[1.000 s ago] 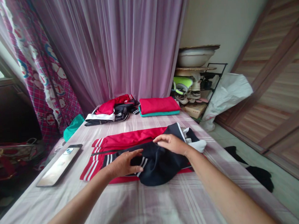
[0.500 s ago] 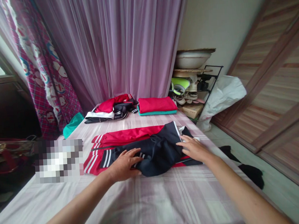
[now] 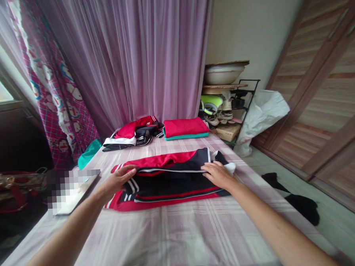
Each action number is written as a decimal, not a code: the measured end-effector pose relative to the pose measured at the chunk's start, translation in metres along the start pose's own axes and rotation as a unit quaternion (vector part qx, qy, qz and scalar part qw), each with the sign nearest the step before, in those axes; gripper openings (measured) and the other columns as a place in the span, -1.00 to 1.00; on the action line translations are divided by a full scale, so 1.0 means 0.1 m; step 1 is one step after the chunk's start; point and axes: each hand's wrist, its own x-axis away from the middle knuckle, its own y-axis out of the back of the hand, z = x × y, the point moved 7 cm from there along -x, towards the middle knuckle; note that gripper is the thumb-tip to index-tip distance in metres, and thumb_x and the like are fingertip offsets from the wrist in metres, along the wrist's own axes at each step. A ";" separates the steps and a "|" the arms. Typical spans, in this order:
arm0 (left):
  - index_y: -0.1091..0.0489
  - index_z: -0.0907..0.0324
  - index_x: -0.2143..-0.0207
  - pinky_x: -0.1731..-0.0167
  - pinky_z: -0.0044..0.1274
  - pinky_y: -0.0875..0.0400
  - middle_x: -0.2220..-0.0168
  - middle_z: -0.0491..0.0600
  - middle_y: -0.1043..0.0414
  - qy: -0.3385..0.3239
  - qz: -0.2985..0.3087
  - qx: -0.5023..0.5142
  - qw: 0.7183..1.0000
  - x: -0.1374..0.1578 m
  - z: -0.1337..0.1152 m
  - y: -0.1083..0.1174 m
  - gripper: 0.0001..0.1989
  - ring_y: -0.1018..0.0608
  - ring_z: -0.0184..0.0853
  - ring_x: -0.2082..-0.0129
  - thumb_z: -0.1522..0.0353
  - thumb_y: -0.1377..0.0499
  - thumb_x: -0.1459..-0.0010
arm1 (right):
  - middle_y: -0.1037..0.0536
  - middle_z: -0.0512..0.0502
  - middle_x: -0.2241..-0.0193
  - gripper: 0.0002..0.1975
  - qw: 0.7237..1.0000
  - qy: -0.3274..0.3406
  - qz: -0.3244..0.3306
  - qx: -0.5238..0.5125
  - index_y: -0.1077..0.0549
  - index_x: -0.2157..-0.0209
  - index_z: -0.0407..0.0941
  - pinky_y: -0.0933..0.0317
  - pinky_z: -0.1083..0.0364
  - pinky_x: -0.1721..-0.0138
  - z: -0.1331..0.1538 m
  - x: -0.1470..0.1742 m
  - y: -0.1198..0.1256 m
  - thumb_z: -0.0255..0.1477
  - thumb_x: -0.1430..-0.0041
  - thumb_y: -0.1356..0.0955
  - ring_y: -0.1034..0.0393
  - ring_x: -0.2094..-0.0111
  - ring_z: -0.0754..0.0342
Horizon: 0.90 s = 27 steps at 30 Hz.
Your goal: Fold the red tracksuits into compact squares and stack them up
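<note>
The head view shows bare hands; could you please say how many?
2: the left hand at the striped left end of the red-and-black garment, the right hand near its right end. None appears hidden.

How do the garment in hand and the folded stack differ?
The garment lies nearer, spread lengthwise, while the folded stack sits compact, farther back. The garment shows red, black and white; the folded stack shows red over teal. Both rest on the striped cloth.

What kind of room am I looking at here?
Probably a bedroom in someone's home: a pale checked cloth spread like a bedsheet, a purple curtain hanging behind it, and wardrobe-like wooden doors to the right.
</note>
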 end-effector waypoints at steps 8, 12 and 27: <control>-0.55 0.19 0.18 0.24 -0.47 -0.54 0.26 0.02 -0.63 0.119 0.116 0.064 0.984 0.04 0.15 0.23 -0.29 -0.63 -0.18 0.20 -0.08 -0.45 0.32 | -0.63 -0.10 0.24 -0.75 0.999 -0.021 0.037 -0.018 -0.55 0.28 -0.05 -0.20 0.05 0.04 -0.26 -0.32 0.21 -0.31 -0.26 -0.25 -0.47 0.15 0.00; -0.50 0.26 0.08 0.17 -0.44 -0.51 0.25 -0.01 -0.62 0.071 0.046 0.126 0.988 -0.12 -0.06 0.50 -0.46 -0.61 -0.20 0.16 0.03 -0.31 -0.05 | -0.60 -0.05 0.38 -0.65 0.995 -0.022 0.043 -0.086 -0.53 0.37 -0.07 -0.20 0.11 0.26 -0.34 -0.63 0.37 -0.20 -0.27 -0.21 -0.44 0.31 0.02; -0.16 0.18 -0.29 0.39 -0.45 -0.49 0.09 0.12 -0.55 0.094 -0.086 -0.223 0.967 -0.90 0.63 0.50 -0.27 -0.62 -0.20 0.35 0.08 -0.17 -0.13 | -0.66 -0.08 0.23 -0.68 0.984 -0.177 0.009 0.026 -0.60 0.20 0.03 -0.22 0.00 0.08 -0.71 -0.97 -0.10 -0.22 -0.27 -0.24 -0.48 0.12 -0.08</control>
